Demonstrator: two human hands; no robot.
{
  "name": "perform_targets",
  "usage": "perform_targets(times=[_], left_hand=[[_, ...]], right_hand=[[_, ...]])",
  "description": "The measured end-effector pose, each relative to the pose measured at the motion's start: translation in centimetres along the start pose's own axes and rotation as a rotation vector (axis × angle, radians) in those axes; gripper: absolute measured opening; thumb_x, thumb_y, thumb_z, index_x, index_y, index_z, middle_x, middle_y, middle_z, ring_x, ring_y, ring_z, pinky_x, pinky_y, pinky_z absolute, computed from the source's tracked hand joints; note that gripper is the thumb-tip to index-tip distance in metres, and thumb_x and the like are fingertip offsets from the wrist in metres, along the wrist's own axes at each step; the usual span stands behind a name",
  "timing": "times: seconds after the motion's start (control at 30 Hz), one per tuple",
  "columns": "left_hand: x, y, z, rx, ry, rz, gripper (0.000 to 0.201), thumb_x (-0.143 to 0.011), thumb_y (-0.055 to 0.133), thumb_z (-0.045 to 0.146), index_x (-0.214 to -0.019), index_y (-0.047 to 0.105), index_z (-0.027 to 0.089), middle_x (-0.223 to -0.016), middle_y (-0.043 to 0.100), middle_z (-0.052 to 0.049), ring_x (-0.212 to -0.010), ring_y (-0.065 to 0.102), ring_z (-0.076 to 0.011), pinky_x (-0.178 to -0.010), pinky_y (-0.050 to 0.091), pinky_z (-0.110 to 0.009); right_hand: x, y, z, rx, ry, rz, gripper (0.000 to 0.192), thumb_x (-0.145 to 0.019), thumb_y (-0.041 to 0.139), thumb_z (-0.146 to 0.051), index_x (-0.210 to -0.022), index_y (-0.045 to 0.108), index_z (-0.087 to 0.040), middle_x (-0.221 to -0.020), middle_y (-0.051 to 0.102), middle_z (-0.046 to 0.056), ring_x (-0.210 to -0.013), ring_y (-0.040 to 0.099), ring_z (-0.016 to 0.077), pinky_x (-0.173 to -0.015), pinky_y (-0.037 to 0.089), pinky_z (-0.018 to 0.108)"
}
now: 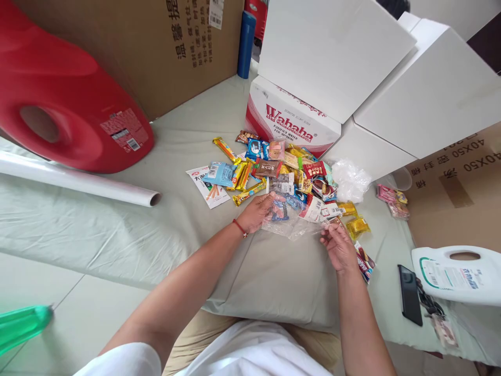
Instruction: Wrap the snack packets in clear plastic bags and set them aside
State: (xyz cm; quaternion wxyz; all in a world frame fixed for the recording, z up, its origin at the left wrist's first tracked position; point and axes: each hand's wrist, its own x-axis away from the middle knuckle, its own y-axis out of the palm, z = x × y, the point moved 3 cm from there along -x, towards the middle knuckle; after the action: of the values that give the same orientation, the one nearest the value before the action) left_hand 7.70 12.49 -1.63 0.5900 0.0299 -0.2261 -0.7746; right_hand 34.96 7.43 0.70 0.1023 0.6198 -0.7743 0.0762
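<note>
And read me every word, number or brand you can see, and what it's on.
"Wahaha®": red-and-white box.
"PURIFIED WATER FOR DRINKING": same box; its code line is too small.
"温馨提", cut off by the frame: left brown carton; its smaller lines are unclear.
"40X50", twice: right brown carton; other characters unclear.
Red jug, white jug, snack packets: too small or blurred.

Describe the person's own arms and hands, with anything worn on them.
The left hand and right hand are gloveless, and no rings can be made out. A thin red bracelet circles the left wrist; the right wrist looks bare. A short white sleeve shows on the left arm; the right sleeve is out of view.
</note>
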Motion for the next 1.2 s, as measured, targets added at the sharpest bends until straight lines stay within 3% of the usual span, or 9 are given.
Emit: perform_targets(times=[0.07, 0.17, 0.47, 0.63, 0.73, 0.83, 1.0, 1.1, 1.2], left_hand=[[0.0, -0.1, 0.1, 0.001, 0.013, 0.007, 0.062, -0.088, 0.049, 0.074, -0.107, 0.068, 0.018, -0.073, 0.066, -0.011, -0.045, 0.027, -0.0107, -0.046, 0.018, -0.029], [0.0, -0.2, 0.2, 0.010, 0.018, 0.016, 0.064, -0.087, 0.051, 0.075, -0.112, 0.067, 0.018, -0.076, 0.067, -0.012, -0.045, 0.028, -0.0110, -0.045, 0.017, -0.029], [-0.1, -0.3, -0.3, -0.113, 0.015, -0.060, 0.076, -0.083, 0.049, 0.083, -0.114, 0.068, 0.017, -0.073, 0.070, -0.008, -0.044, 0.032, -0.0105, -0.043, 0.021, -0.025], [0.2, -0.1, -0.4, -0.242, -0.027, -0.165, 0.085, -0.080, 0.048, 0.088, -0.114, 0.071, 0.013, -0.066, 0.069, -0.006, -0.045, 0.036, -0.0103, -0.043, 0.026, -0.025], [0.2, 0.0, -0.5, -0.279, -0.018, -0.196, 0.084, -0.079, 0.050, 0.088, -0.112, 0.072, 0.013, -0.062, 0.067, -0.005, -0.045, 0.039, -0.0106, -0.043, 0.029, -0.024], [0.1, 0.1, -0.5, -0.278, -0.009, -0.199, 0.084, -0.077, 0.053, 0.088, -0.110, 0.073, 0.014, -0.061, 0.066, -0.004, -0.044, 0.039, -0.0102, -0.043, 0.030, -0.023], [0.2, 0.0, -0.6, -0.194, -0.034, -0.188, 0.088, -0.082, 0.040, 0.090, -0.106, 0.076, 0.013, -0.064, 0.070, -0.008, -0.039, 0.035, -0.0091, -0.039, 0.022, -0.024], [0.1, -0.1, -0.7, -0.124, -0.064, -0.159, 0.090, -0.083, 0.033, 0.091, -0.096, 0.077, 0.013, -0.065, 0.072, -0.012, -0.036, 0.031, -0.0082, -0.039, 0.017, -0.025], [-0.1, -0.4, -0.8, -0.088, -0.083, -0.108, 0.090, -0.083, 0.031, 0.091, -0.082, 0.076, 0.013, -0.063, 0.072, -0.013, -0.035, 0.031, -0.0089, -0.038, 0.018, -0.025]], right_hand=[[0.2, -0.4, 0.1, -0.092, 0.046, 0.006, 0.037, -0.061, 0.090, -0.045, -0.078, 0.065, -0.022, -0.087, 0.070, 0.002, -0.071, 0.061, 0.0142, -0.060, 0.054, 0.026], [0.8, -1.6, 0.1, -0.122, 0.113, 0.037, 0.035, -0.061, 0.089, -0.041, -0.075, 0.064, -0.022, -0.083, 0.070, 0.002, -0.057, 0.055, 0.0104, -0.045, 0.045, 0.021], [5.5, -7.2, 0.4, 0.058, 0.280, 0.061, 0.036, -0.061, 0.089, -0.042, -0.073, 0.062, -0.021, -0.070, 0.064, 0.000, -0.048, 0.049, 0.0092, -0.034, 0.029, 0.017], [8.8, -9.9, 1.0, 0.397, 0.532, -0.233, 0.038, -0.068, 0.083, -0.054, -0.071, 0.066, -0.020, -0.072, 0.067, 0.002, -0.049, 0.053, 0.0117, -0.040, 0.035, 0.021], [7.9, -10.9, -1.3, 0.696, 0.371, -0.173, 0.039, -0.065, 0.084, -0.057, -0.066, 0.068, -0.021, -0.057, 0.059, 0.000, -0.050, 0.051, 0.0145, -0.044, 0.037, 0.024], [5.4, -8.2, -4.3, 0.716, 0.024, -0.021, 0.035, -0.071, 0.081, -0.056, -0.073, 0.071, -0.022, -0.058, 0.057, -0.001, -0.051, 0.044, 0.0132, -0.047, 0.035, 0.025], [1.1, 3.4, -4.7, 0.580, -0.309, -0.144, 0.034, -0.075, 0.080, -0.047, -0.099, 0.077, -0.024, -0.092, 0.069, 0.003, -0.066, 0.052, 0.0135, -0.062, 0.044, 0.027], [-0.9, 8.5, -3.0, 0.515, -0.288, -0.181, 0.044, -0.069, 0.084, -0.045, -0.107, 0.075, -0.024, -0.095, 0.069, 0.001, -0.060, 0.048, 0.0109, -0.059, 0.042, 0.026], [-2.1, 10.6, -2.1, 0.506, -0.247, -0.294, 0.029, -0.074, 0.079, -0.048, -0.086, 0.075, -0.022, -0.077, 0.066, 0.000, -0.059, 0.047, 0.0125, -0.057, 0.039, 0.025]])
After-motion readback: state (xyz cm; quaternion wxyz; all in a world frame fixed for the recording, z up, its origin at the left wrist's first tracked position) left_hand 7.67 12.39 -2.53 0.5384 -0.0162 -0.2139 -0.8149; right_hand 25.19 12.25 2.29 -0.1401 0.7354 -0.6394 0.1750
